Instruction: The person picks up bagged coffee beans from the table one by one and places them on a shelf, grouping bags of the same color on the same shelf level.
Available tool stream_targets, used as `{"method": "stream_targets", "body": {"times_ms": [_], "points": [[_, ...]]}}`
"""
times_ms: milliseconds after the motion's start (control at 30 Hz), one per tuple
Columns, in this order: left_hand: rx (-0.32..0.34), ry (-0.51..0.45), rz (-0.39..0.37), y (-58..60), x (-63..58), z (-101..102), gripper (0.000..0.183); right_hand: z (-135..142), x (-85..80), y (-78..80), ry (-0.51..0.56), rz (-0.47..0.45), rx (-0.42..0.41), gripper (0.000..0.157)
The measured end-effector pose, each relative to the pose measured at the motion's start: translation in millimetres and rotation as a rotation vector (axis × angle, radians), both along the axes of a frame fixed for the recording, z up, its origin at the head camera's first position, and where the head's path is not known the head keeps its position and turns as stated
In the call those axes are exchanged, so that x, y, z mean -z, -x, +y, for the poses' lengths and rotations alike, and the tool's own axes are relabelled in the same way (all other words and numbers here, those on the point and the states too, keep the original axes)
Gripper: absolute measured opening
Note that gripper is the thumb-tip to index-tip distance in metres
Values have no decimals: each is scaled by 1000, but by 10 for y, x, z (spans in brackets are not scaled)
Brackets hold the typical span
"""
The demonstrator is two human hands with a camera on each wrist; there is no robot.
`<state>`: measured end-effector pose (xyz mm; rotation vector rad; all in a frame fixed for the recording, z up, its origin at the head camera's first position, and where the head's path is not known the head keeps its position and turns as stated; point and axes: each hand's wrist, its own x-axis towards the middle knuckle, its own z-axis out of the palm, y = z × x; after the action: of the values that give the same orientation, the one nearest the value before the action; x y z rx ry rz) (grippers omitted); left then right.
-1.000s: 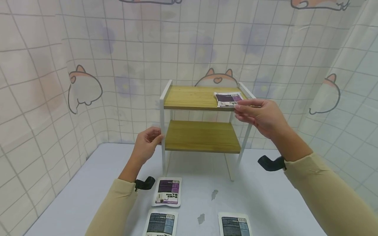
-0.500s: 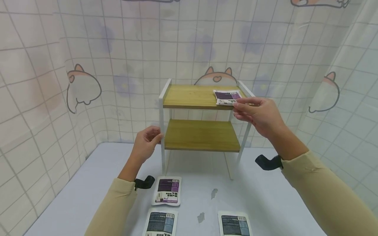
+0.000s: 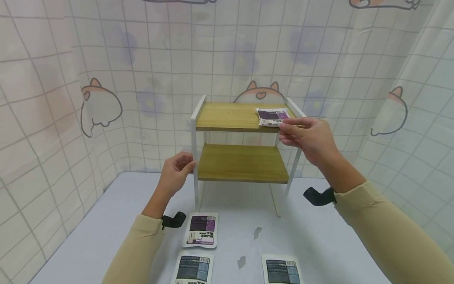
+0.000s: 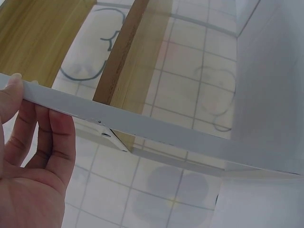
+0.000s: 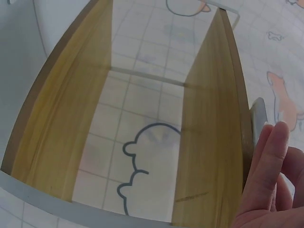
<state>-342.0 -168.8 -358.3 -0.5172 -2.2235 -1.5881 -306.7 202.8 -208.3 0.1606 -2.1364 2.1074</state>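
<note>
A white-edged packet with a purple and dark printed label (image 3: 271, 116) lies on the right of the upper board of a two-tier shelf (image 3: 227, 116). My right hand (image 3: 312, 138) pinches its near right corner between thumb and fingers, just over the board's front edge. In the right wrist view, the packet's edge (image 5: 259, 118) shows beside the fingertips. With thumb and curled fingers, my left hand (image 3: 175, 173) grips the shelf's white left front post (image 4: 156, 135), level with the lower board.
Another purple-labelled packet (image 3: 201, 230) lies on the white table (image 3: 138, 197) before the shelf. Blue-labelled packets lie nearer, one at left (image 3: 193, 269) and one at right (image 3: 281, 270). A checked curtain (image 3: 159, 59) with cartoon animals hangs behind and at both sides.
My right hand has moved very slightly to the left at the packet's corner. The left hand keeps its grip on the post. Packets on the table have not moved.
</note>
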Motion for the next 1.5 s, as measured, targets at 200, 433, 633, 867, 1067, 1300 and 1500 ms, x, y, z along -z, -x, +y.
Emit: {"method": "stream_targets", "body": {"times_ms": [200,433,633,867,1067,1300,1500], "points": [[-2,-7,-5,17,6,1,20,-16,-17,12,12,-12,5,50],[11,-9,-5,41,16,-3,22,-33,-29,33,12,-18,27,38],[20,-9,-4,27,20,-5,22,-58,-32,22,-20,-18,47,43],[26,-10,14,39,23,-16,22,-76,-48,24,-47,-14,63,46],[22,-11,8,37,24,-9,21,-75,-58,4,-29,-14,60,46],[15,-7,-4,40,20,-7,19,-71,-74,6,-16,-27,45,47],[9,1,-1,33,15,-5,19,-81,-63,-21,-26,-25,60,51]]}}
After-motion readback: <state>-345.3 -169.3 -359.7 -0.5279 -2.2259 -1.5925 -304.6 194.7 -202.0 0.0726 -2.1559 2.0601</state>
